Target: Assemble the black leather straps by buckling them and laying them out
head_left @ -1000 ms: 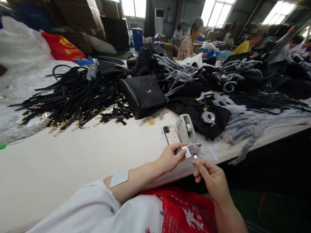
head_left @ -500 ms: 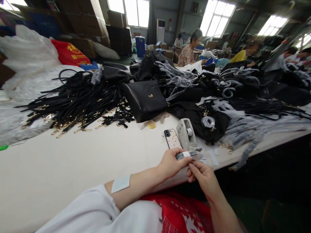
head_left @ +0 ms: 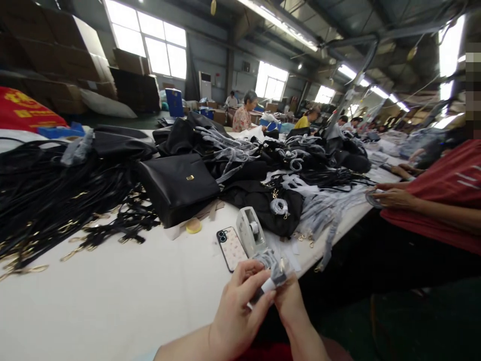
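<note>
In front of me is a coiled strap in grey-looking clear wrap, with a white band around it. My left hand is closed on its near left side, thumb and fingers pressed against the band. From below and to the right, my right hand also grips the coil, its fingers mostly hidden behind it. Just beyond my hands stand a pale tape dispenser and, left of it, a phone in a patterned case lying on the white table.
A black bag lies beyond a yellow tape roll. Black straps with gold clasps are heaped at left, wrapped straps at right. A co-worker in a red shirt holds a similar coil; others work farther back.
My view has swung right and up, bringing the red-shirted co-worker in. The coiled strap is now tilted up between my hands, and my right hand has moved from its end to underneath.
</note>
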### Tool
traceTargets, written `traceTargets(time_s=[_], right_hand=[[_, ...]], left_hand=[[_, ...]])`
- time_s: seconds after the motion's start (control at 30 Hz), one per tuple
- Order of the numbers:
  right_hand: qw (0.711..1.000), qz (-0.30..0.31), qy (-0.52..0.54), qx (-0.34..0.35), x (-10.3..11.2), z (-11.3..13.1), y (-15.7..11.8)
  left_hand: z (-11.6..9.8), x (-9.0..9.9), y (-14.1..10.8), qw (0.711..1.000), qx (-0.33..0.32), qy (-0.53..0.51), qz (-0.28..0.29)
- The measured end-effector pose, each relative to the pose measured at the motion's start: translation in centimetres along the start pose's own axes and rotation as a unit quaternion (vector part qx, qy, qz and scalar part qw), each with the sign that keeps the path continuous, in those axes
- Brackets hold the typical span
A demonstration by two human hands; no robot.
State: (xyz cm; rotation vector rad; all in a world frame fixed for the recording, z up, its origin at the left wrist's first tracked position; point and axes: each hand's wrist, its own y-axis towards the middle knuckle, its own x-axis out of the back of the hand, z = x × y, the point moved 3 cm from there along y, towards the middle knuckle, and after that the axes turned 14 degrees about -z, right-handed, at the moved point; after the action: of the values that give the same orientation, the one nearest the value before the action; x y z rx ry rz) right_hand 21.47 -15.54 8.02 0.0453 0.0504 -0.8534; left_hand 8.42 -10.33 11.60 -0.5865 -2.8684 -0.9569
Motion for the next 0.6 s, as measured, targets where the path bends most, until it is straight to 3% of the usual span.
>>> traceTargets(time_s=[0.2,0.4,0.47,0.53,0.6], right_hand=[[0.999,0.007,0.039,-0.029,0.3,0.4,-1.1],[0.993,0.049,0.093,-0.057,0.9,0.7,-1.4],[0.99,0.077,0.09,-0.076,0.9,0.6,-1.4],[0.991,0.089,0.065,-0.081,0.8,0.4,-1.5],[0.995,0.063,0.028,-0.075,0.5,0.1,-1.6]], left_hand=[[2.5,-0.6,1.0,0.995,0.093,-0.019,0.006],[2.3,-0.6,1.7,0.996,0.074,-0.045,0.016],[2.7,-0.6,1.6,0.994,0.097,-0.037,0.02],[3.4,-0.6,1.4,0.99,0.14,-0.022,-0.003],[3.9,-0.4,1.2,0.987,0.157,-0.007,-0.029]])
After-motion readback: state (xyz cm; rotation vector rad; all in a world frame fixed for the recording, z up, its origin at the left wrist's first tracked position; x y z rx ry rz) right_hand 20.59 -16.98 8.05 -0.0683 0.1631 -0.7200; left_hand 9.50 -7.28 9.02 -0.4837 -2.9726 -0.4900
